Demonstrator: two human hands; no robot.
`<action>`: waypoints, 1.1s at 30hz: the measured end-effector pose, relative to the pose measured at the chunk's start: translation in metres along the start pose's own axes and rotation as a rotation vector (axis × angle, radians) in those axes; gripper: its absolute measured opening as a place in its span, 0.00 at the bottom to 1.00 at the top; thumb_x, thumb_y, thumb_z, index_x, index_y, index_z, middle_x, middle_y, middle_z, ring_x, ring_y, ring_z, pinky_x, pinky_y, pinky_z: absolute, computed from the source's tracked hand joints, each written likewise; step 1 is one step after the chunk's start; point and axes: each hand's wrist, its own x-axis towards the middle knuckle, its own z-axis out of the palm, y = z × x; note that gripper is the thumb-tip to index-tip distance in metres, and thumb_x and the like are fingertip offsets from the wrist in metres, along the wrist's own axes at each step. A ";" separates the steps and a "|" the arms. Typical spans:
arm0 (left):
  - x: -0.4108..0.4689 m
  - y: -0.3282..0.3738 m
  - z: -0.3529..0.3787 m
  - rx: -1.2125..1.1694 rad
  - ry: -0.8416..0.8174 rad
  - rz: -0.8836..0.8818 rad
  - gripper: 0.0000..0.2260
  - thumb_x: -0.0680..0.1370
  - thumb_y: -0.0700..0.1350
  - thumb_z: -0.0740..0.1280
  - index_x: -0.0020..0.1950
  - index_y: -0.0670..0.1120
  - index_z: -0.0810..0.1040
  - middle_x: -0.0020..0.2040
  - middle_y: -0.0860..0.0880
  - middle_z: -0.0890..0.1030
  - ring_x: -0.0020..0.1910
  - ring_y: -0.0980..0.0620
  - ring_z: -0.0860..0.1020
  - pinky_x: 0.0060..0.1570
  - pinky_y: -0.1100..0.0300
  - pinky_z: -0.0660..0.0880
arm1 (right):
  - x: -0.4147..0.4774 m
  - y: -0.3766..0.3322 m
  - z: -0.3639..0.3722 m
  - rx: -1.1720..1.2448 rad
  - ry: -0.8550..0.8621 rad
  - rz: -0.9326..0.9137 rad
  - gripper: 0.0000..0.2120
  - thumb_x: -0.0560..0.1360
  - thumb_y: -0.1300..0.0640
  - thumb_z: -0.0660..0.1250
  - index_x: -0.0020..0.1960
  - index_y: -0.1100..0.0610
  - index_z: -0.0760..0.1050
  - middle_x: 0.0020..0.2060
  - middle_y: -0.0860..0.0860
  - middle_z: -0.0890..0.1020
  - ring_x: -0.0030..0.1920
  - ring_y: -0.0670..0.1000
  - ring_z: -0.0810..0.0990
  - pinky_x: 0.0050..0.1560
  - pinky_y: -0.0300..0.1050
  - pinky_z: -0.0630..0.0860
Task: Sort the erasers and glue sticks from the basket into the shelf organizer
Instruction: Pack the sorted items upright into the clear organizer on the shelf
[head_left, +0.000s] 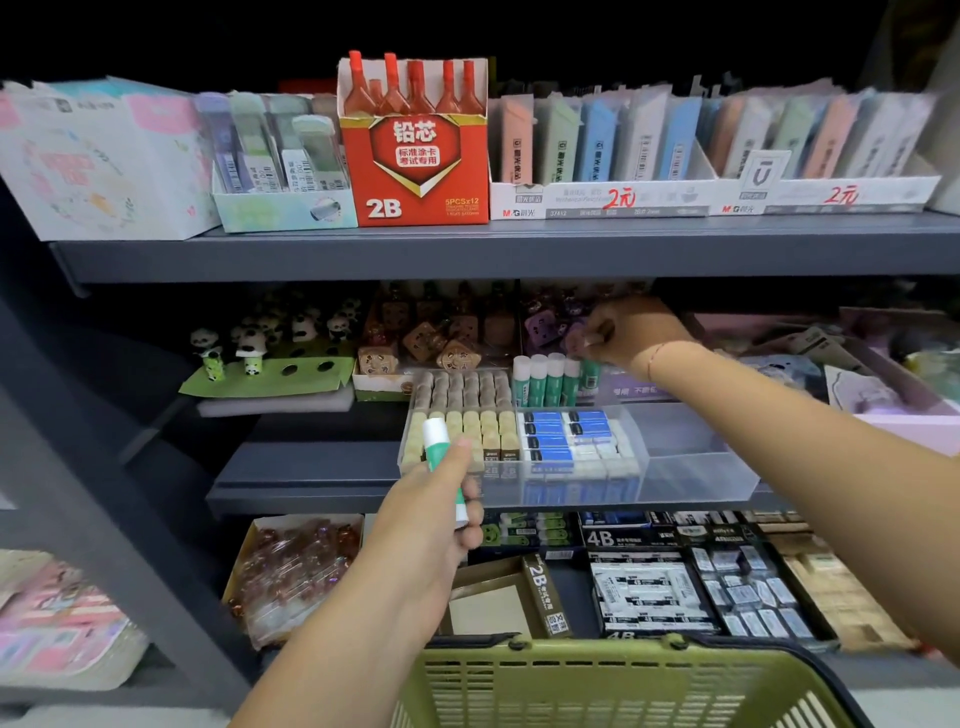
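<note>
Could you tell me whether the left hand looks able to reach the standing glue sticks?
Likely yes: open space lies between the left hand and the glue stick row at its left end; the right hand crowds only the right end.

single head-worn view, facing forward and slightly down, close to the shelves (509, 249), basket (613, 686) at bottom edge

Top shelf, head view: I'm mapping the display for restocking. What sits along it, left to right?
Pastel floral box, mint box of clear cases, red 2B lead box, first white tray of pastel cases, second white tray.
</note>
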 end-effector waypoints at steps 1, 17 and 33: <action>-0.001 0.001 0.002 -0.029 0.005 -0.018 0.08 0.81 0.47 0.63 0.51 0.43 0.75 0.33 0.49 0.71 0.29 0.55 0.66 0.27 0.63 0.62 | 0.000 0.001 0.004 -0.021 -0.031 0.003 0.06 0.74 0.56 0.67 0.50 0.55 0.81 0.50 0.54 0.83 0.49 0.55 0.79 0.45 0.38 0.69; -0.007 -0.006 0.001 0.296 -0.116 0.232 0.13 0.77 0.40 0.69 0.58 0.55 0.81 0.51 0.61 0.83 0.57 0.61 0.77 0.64 0.59 0.70 | -0.071 -0.045 -0.016 0.771 -0.223 -0.264 0.09 0.71 0.52 0.73 0.49 0.52 0.80 0.44 0.50 0.83 0.41 0.48 0.80 0.47 0.40 0.77; 0.009 -0.029 -0.018 1.544 0.088 0.532 0.32 0.81 0.59 0.55 0.78 0.57 0.40 0.78 0.53 0.34 0.76 0.52 0.31 0.74 0.51 0.35 | -0.032 -0.036 0.008 0.378 0.023 0.002 0.05 0.72 0.56 0.71 0.48 0.52 0.80 0.36 0.49 0.78 0.39 0.49 0.76 0.41 0.37 0.69</action>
